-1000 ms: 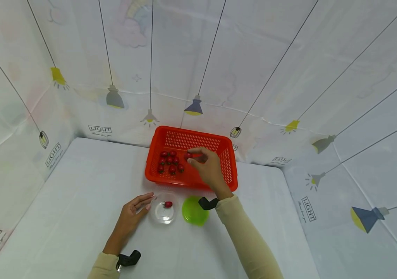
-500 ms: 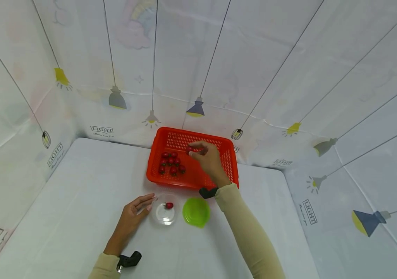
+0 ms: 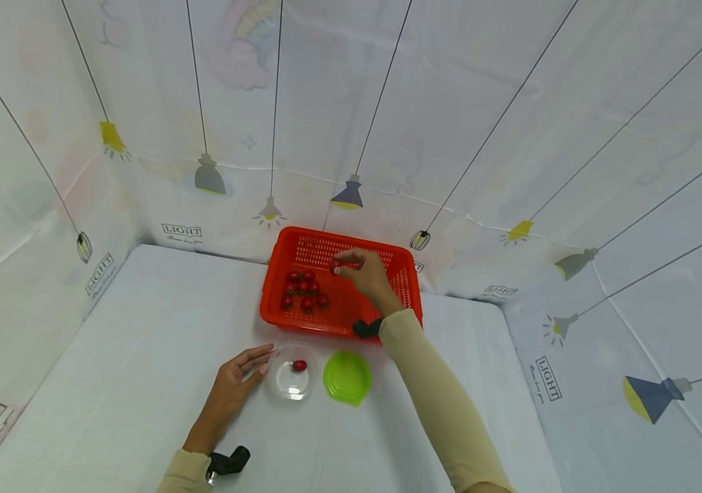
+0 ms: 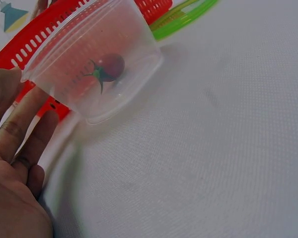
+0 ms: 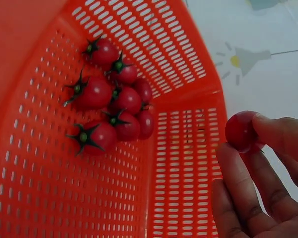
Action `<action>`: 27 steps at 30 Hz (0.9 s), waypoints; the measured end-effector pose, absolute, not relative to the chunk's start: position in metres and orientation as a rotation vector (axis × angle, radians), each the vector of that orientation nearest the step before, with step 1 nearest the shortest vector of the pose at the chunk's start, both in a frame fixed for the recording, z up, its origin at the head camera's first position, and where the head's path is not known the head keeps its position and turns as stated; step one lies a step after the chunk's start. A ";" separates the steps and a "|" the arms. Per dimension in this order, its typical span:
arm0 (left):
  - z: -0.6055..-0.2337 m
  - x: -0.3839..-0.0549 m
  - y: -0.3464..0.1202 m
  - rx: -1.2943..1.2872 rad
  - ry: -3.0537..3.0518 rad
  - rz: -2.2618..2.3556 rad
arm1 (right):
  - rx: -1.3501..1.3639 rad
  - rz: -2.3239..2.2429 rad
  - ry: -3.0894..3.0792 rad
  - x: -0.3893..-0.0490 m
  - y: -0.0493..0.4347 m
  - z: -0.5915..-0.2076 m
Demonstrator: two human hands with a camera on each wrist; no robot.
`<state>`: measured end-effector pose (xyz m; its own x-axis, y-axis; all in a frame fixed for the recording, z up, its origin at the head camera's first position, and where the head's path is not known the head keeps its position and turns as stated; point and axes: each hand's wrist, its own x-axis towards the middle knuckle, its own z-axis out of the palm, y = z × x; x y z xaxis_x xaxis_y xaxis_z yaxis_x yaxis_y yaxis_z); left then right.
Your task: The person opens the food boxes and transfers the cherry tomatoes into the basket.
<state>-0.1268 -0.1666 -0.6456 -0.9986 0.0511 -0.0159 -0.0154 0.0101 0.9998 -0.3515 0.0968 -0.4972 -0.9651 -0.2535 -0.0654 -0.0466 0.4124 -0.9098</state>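
Note:
My right hand [image 3: 366, 274] pinches a cherry tomato [image 5: 241, 131] between thumb and fingertips, above the red basket [image 5: 186, 173]. Inside that basket, several more cherry tomatoes [image 5: 125, 100] with green calyxes lie clustered towards its left side in the head view. My left hand [image 3: 236, 383] rests beside a small clear plastic container [image 4: 134, 59], its extended fingers touching the rim and wall on the left. One cherry tomato [image 4: 110, 67] with its green stem lies on the container's bottom.
A green lid [image 3: 347, 378] lies on the white table [image 3: 159, 356] just right of the clear container, in front of the basket. The basket stands near the back wall, which is a white sheet [image 3: 468, 137] printed with lamps.
My right hand has risen slightly away from the tomato cluster, with the tomato pinched in it. My left hand and the container have stayed in place; the head view has shifted a little.

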 end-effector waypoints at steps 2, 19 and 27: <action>-0.645 -0.126 -0.166 0.027 2.194 2.174 | -0.247 -1.570 2.455 -0.355 0.097 -0.499; -0.648 -0.128 -0.167 0.042 2.189 2.184 | -0.289 -1.329 2.410 -0.384 0.088 -0.522; -0.649 -0.129 -0.167 0.036 2.153 2.201 | -0.284 -1.225 2.417 -0.392 0.086 -0.535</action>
